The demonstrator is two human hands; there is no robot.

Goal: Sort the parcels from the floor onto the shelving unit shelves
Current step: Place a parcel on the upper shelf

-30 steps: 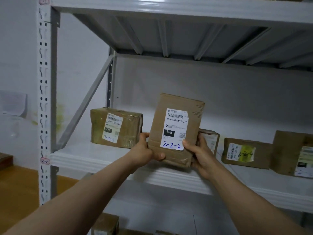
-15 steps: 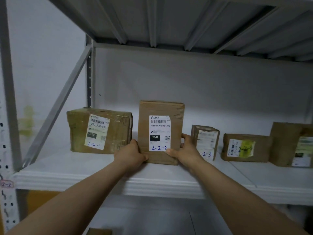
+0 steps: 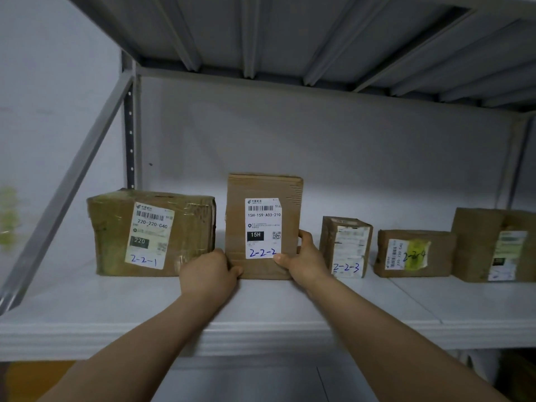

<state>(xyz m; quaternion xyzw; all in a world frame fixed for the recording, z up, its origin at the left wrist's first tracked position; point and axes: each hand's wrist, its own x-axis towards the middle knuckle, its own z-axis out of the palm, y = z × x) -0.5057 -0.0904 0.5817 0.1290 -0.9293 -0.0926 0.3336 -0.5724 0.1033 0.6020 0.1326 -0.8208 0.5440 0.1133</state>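
A tall brown parcel [image 3: 262, 187] with a white label marked 2-2-2 stands upright on the white shelf [image 3: 116, 309]. My left hand [image 3: 207, 271] grips its lower left corner. Its lower right edge is held by my right hand [image 3: 304, 261], thumb on the front and fingers round the side. A wider taped parcel marked 2-2-1 [image 3: 150, 233] sits just to its left. To its right stands a small parcel marked 2-2-3 [image 3: 345, 246].
Further right on the same shelf lie a low parcel with a yellow sticker [image 3: 414, 253] and a taller one [image 3: 496, 245]. A grey shelf underside [image 3: 290, 33] hangs overhead. A diagonal brace [image 3: 72, 181] and a perforated upright [image 3: 129, 134] bound the left end.
The 2-2-2 parcel came down from mid-air, tilted, onto the shelf between 2-2-1 and 2-2-3 and now stands straight. Both hands stay on its lower edges.
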